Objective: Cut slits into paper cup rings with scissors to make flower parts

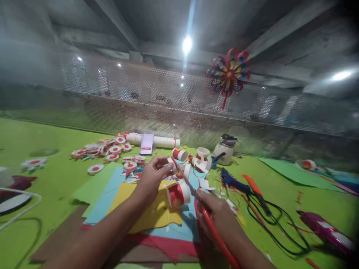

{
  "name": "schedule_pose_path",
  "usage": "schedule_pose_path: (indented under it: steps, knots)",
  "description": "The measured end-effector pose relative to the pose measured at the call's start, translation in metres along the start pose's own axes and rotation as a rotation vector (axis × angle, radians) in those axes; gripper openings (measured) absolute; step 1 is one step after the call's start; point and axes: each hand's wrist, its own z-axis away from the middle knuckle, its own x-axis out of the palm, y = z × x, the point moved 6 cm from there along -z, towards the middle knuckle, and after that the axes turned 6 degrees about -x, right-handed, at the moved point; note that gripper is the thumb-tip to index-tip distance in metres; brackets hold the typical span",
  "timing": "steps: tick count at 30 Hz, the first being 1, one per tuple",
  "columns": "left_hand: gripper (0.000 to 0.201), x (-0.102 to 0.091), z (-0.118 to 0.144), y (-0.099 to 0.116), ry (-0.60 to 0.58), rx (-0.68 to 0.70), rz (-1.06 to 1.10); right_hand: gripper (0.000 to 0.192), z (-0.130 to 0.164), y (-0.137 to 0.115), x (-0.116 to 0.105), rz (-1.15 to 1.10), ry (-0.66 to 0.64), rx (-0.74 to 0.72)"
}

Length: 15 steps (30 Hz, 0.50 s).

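My left hand [153, 176] pinches a small red and white piece of paper cup [171, 163] above the coloured sheets. In my right hand [217, 215] is a pair of red-handled scissors [196, 198], its blades reaching up to the piece. A red and white paper cup [178, 193] lies on its side on the yellow sheet [153, 215], between my two hands. Blue [108, 196] and red [171, 246] sheets lie under the yellow one.
Several flattened cup discs [102, 149] lie at the back left, near a phone [146, 143] leaning on a white roll [162, 141]. More cups [202, 152], a white jar [226, 149], glue guns [234, 182] with black cords [276, 224] and a purple tool [327, 231] lie right. A paper pinwheel [228, 73] hangs above.
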Motion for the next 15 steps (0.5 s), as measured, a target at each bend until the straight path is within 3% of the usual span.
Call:
schedule_pose_path:
  steps: [4, 8, 15]
  knots:
    - [0.03, -0.0005, -0.0038, -0.0047, 0.002, -0.012, 0.088, 0.034, 0.0007, 0.0008, -0.0014, 0.011, 0.013, -0.006]
    - [0.024, 0.0041, -0.0027, -0.0034, -0.068, -0.038, 0.147, 0.034, 0.0015, 0.0008, -0.0015, 0.028, 0.019, -0.025]
    - [0.032, -0.0003, -0.0036, -0.0021, -0.01, -0.065, 0.12, 0.025, 0.001, 0.0031, -0.0004, 0.039, 0.016, -0.007]
